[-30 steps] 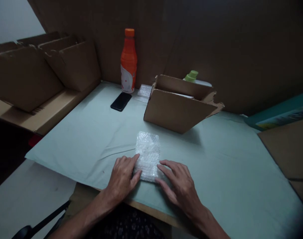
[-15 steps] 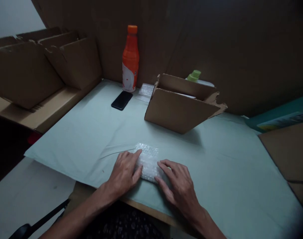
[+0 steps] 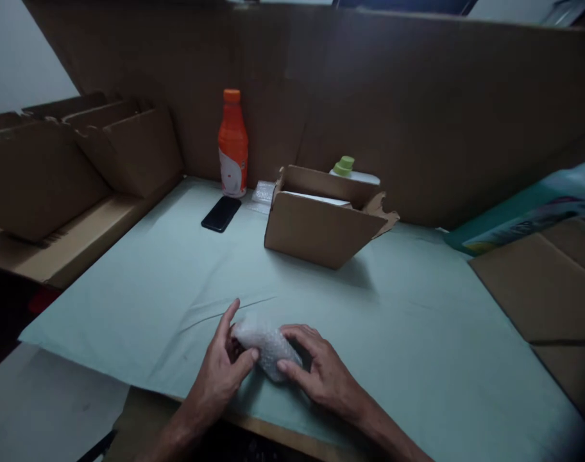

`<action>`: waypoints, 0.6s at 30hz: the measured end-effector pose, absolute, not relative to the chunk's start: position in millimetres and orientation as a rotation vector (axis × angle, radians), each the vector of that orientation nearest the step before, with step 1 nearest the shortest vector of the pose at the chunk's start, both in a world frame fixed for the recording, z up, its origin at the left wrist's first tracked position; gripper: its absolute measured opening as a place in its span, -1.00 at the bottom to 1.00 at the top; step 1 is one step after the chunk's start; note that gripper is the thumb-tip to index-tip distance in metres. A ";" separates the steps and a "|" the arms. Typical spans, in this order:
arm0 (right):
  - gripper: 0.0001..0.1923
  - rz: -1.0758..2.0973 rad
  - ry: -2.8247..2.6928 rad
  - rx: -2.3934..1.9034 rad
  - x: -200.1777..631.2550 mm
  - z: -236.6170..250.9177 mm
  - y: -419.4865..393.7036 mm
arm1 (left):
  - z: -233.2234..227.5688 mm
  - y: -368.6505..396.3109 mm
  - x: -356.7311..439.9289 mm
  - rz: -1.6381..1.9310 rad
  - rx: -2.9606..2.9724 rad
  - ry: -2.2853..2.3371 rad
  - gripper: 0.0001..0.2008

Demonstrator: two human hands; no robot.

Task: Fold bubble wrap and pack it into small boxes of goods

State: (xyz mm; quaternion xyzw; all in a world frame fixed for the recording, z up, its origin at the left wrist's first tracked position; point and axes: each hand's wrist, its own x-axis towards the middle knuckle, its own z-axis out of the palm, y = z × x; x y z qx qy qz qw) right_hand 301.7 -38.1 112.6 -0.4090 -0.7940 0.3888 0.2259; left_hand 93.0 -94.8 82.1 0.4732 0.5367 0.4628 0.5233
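A small bubble-wrap packet (image 3: 268, 346) is tilted up between my hands, just above the near part of the covered table (image 3: 403, 359). My left hand (image 3: 222, 362) grips its left end, with the thumb in front and one finger stretched upward. On the right end, my right hand (image 3: 316, 366) has its thumb in front and its fingers over the far side. What lies inside the wrap cannot be made out.
A cardboard holder (image 3: 316, 228) stands beyond my hands, with white sheets inside. Behind it are a green-capped bottle (image 3: 344, 167) and a folded bubble-wrap piece (image 3: 262, 194). A phone (image 3: 221, 213) lies near an orange bottle (image 3: 233, 144). Cardboard boxes (image 3: 138, 151) line the left; a green pack (image 3: 528, 212) leans right.
The bubble-wrap packet lay flat under my hands; now it is lifted, turned and tilted between them. The camera view has tipped upward, showing the top of the back cardboard wall.
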 end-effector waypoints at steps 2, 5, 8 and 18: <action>-0.36 1.186 -2.119 -1.095 307.7 119.5 -36.8 | 83.4 -93.0 99.9 1.110 1.216 1.291 -0.21; -0.37 1.436 -2.009 -1.055 317.5 124.0 -28.5 | 87.2 -86.0 106.1 1.005 1.482 1.265 -0.25; -0.68 1.538 -1.805 -1.107 329.1 117.3 -17.9 | 104.7 -61.3 105.8 0.984 1.895 1.297 -0.25; -0.65 1.522 -1.532 -1.184 358.4 105.9 -1.8 | 213.2 128.9 132.6 0.857 2.847 1.553 -0.55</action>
